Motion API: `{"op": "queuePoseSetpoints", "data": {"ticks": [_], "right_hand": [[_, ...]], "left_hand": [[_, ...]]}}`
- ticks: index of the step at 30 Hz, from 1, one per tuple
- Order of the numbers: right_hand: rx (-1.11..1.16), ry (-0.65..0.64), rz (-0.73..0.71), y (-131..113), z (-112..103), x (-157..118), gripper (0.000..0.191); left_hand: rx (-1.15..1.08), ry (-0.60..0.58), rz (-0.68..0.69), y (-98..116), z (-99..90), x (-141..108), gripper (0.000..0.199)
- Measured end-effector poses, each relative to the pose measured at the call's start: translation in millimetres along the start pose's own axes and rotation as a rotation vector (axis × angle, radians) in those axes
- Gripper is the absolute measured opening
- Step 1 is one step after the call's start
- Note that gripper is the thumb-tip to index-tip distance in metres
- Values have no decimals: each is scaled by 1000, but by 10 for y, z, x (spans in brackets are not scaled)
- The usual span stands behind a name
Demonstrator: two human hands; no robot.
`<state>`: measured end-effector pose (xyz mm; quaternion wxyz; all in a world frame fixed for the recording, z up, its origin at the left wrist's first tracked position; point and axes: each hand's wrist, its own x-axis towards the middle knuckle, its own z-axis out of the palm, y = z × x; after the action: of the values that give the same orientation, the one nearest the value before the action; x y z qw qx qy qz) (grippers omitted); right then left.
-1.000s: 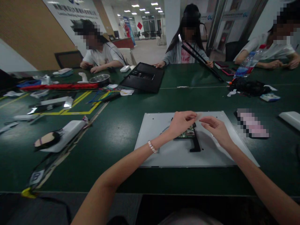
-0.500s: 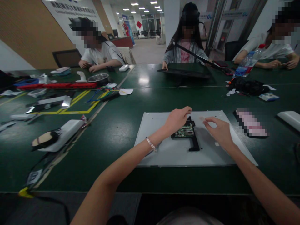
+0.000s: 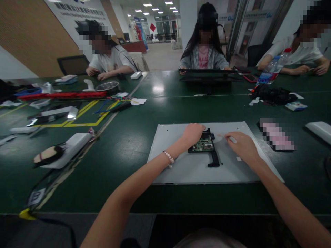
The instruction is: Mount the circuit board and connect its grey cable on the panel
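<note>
A flat white panel (image 3: 178, 172) lies on the table in front of me, with a green circuit board (image 3: 203, 146) in a black bracket (image 3: 215, 159) at its middle. My left hand (image 3: 193, 134), a beaded bracelet at its wrist, is over the board's upper left corner. Its fingers are bent together and point down; whatever they grip is hidden. Right of the bracket, my right hand (image 3: 243, 146) pinches between thumb and forefinger a small pale translucent strip (image 3: 220, 135) that looks like tape. A small whitish patch (image 3: 239, 158) sits on the panel below that hand.
A phone (image 3: 278, 136) lies right of the panel, near a white object (image 3: 320, 131). On the left are a white box-like object (image 3: 74, 146), cables and a metal bowl (image 3: 107, 86). Across the table, a person holds a dark screen-like panel (image 3: 209, 75); two others sit nearby.
My left hand has come down and slightly left toward the board. My right hand has lowered a little with the strip. Opposite, the person's dark panel has been turned level.
</note>
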<state>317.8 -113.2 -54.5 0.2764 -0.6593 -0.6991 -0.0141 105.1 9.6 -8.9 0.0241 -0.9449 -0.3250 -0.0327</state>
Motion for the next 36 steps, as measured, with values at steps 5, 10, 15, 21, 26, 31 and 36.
{"op": "queuePoseSetpoints", "data": {"ticks": [5, 10, 15, 21, 26, 31, 36], "right_hand": [[-14, -26, -48, 0, -16, 0, 26], [-12, -8, -94, 37, 25, 4, 26], [-20, -2, -107, 60, 55, 4, 24], [8, 6, -118, 38, 42, 2, 24], [-3, 14, -109, 60, 68, -8, 23], [-20, 34, -102, 87, 100, -22, 22], [-14, 20, -96, 60, 93, -26, 23]], "left_hand": [[-81, 7, -53, -23, 72, -43, 33], [-225, 22, -91, -31, 118, -93, 40], [-359, 57, -72, -75, 144, -109, 39], [-308, 109, -50, -76, 132, -141, 36], [-184, 158, 40, -54, 111, -177, 26], [-85, 119, 35, -44, 102, -164, 25], [-87, 113, 13, -41, 98, -143, 27]]}}
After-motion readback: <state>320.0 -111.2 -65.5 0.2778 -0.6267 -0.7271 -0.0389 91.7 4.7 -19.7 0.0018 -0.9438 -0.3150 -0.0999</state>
